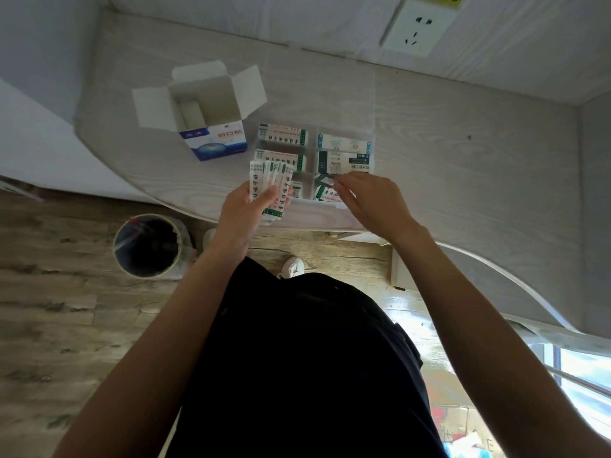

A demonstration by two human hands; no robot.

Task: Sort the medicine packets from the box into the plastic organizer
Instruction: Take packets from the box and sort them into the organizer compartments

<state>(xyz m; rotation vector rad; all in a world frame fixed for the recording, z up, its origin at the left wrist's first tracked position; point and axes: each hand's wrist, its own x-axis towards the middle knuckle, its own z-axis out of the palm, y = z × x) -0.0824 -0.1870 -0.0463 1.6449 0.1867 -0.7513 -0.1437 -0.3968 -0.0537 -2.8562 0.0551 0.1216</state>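
Far left on the floor sits a lined waste bin (147, 245), nothing to do w/ the job. On the pale wood-grain table (463, 133) the bandage carton (211, 123) stands w/ flaps open; one packet (192, 115) looks left inside, leaning on the wall.

Next, the left hand (246, 206) grips a fanned stack of adhesive-bandage packets (269, 183), thumb clamped across the front, fingers curled behind. They look thin, paper-wrapped, near weightless, floppy & a bit slick vs. each other, so the fan could slide apart. Best held at mid-length w/ a firm thumb, I'd say.

Just right of that, the clear plastic organizer (372, 140): far & middle compartments hold packets already; the near-left one shows a few.

Right hand (367, 200) hovers over the near-right compartment, fingertips pinching a single packet (325, 180) by its end. An end pinch suits a strip this light; it'll bend, not break. Drop it flat, approx. aligned w/ the rest.
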